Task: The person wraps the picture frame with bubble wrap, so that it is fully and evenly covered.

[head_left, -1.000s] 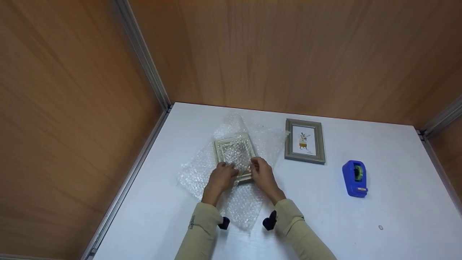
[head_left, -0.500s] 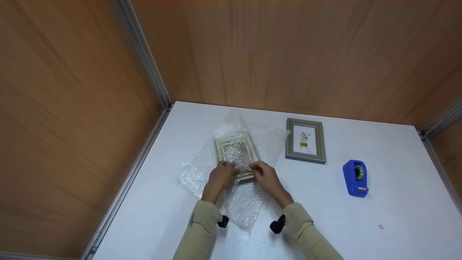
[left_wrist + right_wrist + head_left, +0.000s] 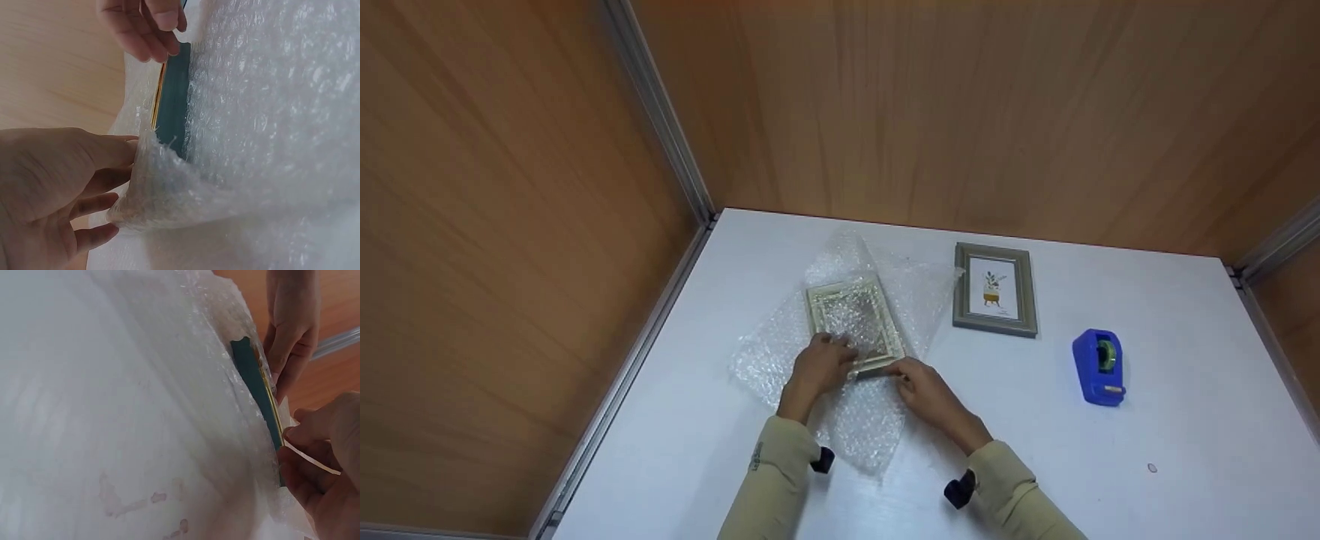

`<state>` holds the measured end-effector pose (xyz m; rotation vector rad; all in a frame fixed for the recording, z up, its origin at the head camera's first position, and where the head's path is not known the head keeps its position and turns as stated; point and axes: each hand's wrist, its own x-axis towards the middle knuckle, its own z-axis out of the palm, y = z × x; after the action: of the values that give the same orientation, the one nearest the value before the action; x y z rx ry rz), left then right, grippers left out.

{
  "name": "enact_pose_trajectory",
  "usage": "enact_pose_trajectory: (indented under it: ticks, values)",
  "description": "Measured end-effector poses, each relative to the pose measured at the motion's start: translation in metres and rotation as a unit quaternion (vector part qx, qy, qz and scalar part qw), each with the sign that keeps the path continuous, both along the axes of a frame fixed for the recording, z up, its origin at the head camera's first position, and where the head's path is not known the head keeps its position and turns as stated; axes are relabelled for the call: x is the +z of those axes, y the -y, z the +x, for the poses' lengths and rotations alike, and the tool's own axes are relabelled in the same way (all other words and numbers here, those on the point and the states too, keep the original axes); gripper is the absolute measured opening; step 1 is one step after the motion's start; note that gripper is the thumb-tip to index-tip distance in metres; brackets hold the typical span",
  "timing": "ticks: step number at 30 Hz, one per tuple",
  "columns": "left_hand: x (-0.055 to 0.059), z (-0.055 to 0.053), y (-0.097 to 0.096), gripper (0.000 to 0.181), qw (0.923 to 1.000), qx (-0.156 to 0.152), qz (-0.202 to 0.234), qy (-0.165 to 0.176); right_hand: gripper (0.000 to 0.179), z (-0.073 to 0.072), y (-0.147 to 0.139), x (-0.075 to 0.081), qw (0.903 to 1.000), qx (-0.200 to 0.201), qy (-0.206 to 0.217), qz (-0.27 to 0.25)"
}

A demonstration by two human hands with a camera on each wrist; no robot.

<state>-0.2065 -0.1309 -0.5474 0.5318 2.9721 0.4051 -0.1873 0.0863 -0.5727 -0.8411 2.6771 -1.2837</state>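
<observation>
A pale gold picture frame (image 3: 815,298) lies on a sheet of bubble wrap (image 3: 769,360), with a layer of the wrap over much of its front. My left hand (image 3: 819,367) grips a folded flap of wrap at the frame's near left corner. In the left wrist view, that flap covers one end of the frame's teal side (image 3: 173,98). My right hand (image 3: 926,391) is at the near right corner, thumb and fingers curled at the frame's edge. A thin pale strip (image 3: 315,463) runs by these fingers; what it is, I cannot tell.
A second, grey-green picture frame (image 3: 1024,292) with a plant picture lies to the right, close to a corner of the wrap. Farther right stands a blue tape dispenser (image 3: 1087,367). Wooden panels (image 3: 960,112) border the white table (image 3: 1185,375).
My right hand has slid from the frame's right side down to its near right corner, uncovering more of that edge. The left hand stays in place.
</observation>
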Motion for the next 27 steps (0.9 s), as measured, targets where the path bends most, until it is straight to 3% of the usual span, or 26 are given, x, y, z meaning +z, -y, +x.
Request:
enact_pose_trajectory:
  ticks: [8, 13, 18, 22, 27]
  values:
    - [-0.001, 0.001, 0.001, 0.025, 1.0000, -0.001, 0.000, -0.004, 0.040, 0.015, -0.010, -0.003, 0.9921, 0.059, -0.069, 0.087]
    - [0.000, 0.001, 0.001, 0.028, 0.9998, 0.006, 0.006, 0.020, 0.054, 0.022, -0.014, -0.001, 0.9827, 0.105, -0.088, 0.125]
    - [0.001, 0.001, 0.001, 0.029, 0.9997, 0.006, 0.005, 0.025, 0.053, 0.025, -0.017, 0.003, 0.9807, 0.128, -0.065, 0.133]
    - [0.001, 0.001, 0.002, 0.029, 0.9997, 0.008, 0.005, 0.023, 0.047, 0.025, -0.021, 0.006, 0.9823, 0.127, -0.031, 0.134]
    - [0.001, 0.002, 0.003, 0.028, 0.9998, 0.005, 0.009, 0.014, 0.050, 0.025, -0.025, 0.007, 0.9822, 0.127, -0.023, 0.137]
